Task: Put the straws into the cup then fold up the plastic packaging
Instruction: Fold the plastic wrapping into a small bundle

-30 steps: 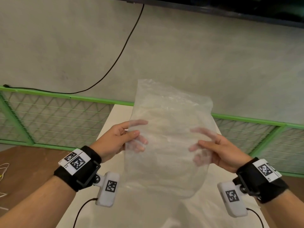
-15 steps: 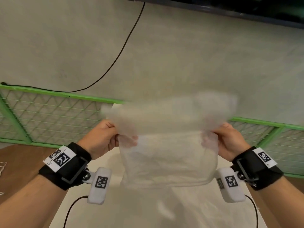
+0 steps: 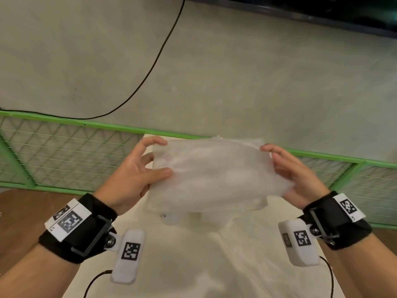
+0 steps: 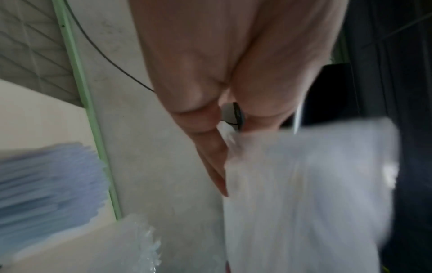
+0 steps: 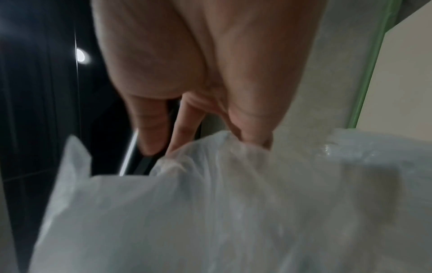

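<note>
Behind the white cloth-covered table runs a green-framed mesh fence, with a bare grey wall above it and a black cable drooping across. Over the table the plastic packaging is held in the air, now a wide, low, doubled rectangle. A second ago it hung tall and single-layered, and half a second ago its top edge was a blur swinging over between the hands; that upper part has since come down onto the lower part.

The left hand has its thumb pressed on the front of the packaging's left edge and its forefinger hooked at the top corner, so it pinches the sheet. The right hand grasps the right edge, forefinger curled at the top corner; its other fingers sit behind the plastic and are hard to follow. Earlier both hands gripped lower and nearer the body.

Through and below the packaging something pale stands on the table (a cup, possibly, but the film hides it). In the left wrist view a smeared bluish bundle, perhaps the straws, lies at the left edge, too blurred to be sure. The right wrist view shows only palm, fingers and crumpled film.
</note>
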The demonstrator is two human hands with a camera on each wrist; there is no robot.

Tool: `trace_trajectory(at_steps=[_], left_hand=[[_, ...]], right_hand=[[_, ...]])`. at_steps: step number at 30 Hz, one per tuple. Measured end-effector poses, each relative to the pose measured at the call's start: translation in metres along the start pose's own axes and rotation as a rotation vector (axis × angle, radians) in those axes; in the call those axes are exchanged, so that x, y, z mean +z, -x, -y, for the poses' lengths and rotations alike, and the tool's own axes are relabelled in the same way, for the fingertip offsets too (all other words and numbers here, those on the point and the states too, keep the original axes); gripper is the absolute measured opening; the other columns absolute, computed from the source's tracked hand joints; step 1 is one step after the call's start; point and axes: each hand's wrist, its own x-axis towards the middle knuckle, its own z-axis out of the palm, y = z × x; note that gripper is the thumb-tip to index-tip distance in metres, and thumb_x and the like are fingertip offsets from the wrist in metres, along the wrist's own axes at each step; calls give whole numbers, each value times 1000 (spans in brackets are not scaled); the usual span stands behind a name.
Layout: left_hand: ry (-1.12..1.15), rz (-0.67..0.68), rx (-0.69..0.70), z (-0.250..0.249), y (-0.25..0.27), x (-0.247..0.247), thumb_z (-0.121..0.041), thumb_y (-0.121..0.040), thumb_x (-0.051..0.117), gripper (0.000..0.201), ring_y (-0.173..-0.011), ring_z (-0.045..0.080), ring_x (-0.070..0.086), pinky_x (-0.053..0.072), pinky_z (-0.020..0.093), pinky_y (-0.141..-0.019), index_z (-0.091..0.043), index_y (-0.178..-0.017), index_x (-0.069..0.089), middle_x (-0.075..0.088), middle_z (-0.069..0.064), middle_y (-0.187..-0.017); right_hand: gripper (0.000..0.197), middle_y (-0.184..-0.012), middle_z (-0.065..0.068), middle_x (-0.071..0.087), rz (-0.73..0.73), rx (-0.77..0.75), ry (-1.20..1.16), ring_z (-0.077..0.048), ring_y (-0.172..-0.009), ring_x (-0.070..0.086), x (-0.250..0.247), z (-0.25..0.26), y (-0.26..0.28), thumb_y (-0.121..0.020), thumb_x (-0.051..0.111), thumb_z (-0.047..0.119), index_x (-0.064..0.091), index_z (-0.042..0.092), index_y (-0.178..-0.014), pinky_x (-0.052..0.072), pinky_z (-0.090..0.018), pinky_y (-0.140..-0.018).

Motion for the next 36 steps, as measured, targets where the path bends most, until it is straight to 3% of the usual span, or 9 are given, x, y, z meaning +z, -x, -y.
trace_trajectory(at_steps=[4,8,11,15,18,22,26,31,36], left_hand=[[-50,-110,7,7,5,7,-11,-86,60,20,-80,11,69,57,21,-64,-22,-95,73,69,0,-106],[18,107,-130,11,14,-3,-22,-67,86,80,-105,25,69,59,32,-76,-34,-137,50,65,-3,-128],[-26,221,-164,8,19,-6,-6,-49,95,110,-112,36,65,59,42,-77,-50,-136,45,50,-6,-144],[-122,195,-163,3,22,-5,13,-54,86,115,-111,34,65,58,45,-82,-60,-132,43,46,-7,-147],[-174,198,-98,2,23,-3,5,-50,90,123,-127,22,56,54,42,-94,-62,-136,32,38,-35,-143],[-224,138,-82,5,24,0,20,-57,81,132,-112,24,66,58,40,-84,-63,-140,21,52,-44,-123],[-220,87,-54,4,27,1,15,-52,80,133,-114,19,65,58,35,-83,-63,-140,16,58,-37,-122],[-274,24,-3,15,28,15,-5,-49,90,132,-112,23,66,55,51,-89,-72,-134,15,56,-12,-137],[-326,-94,131,29,22,31,-33,-44,98,133,-136,24,45,41,54,-106,-68,-138,11,27,-10,-158]], right_hand=[[63,-125,-12,60,168,139,143,-29,-111,58,1,-6,7,-68,85,43,67,19,-122,50,-35,-90],[93,-139,-8,55,195,250,227,-30,-103,63,-4,-3,9,-63,89,33,44,35,-144,55,-37,-81],[108,-136,-37,44,210,261,341,-37,-83,56,-4,0,8,-53,96,23,41,49,-142,50,-42,-75],[109,-154,1,39,248,150,287,-36,-90,57,-5,6,7,-56,95,13,40,43,-145,58,-42,-70],[108,-157,10,33,209,88,114,-31,-93,50,-5,7,8,-61,93,19,33,53,-144,58,-31,-65],[110,-117,-22,67,101,168,190,-35,-79,71,-1,-2,10,-57,94,28,28,57,-141,61,-40,-65],[68,-70,-6,71,-151,-15,90,-16,-52,66,-3,1,8,-87,56,-6,37,23,-145,57,-24,-55],[79,-129,-8,62,-263,-77,-341,-22,-106,66,13,-17,7,-80,73,42,42,11,-146,55,-35,-87],[106,-144,-11,49,-48,95,-654,-37,-135,44,41,-53,14,-59,69,78,44,17,-142,37,-54,-109]])
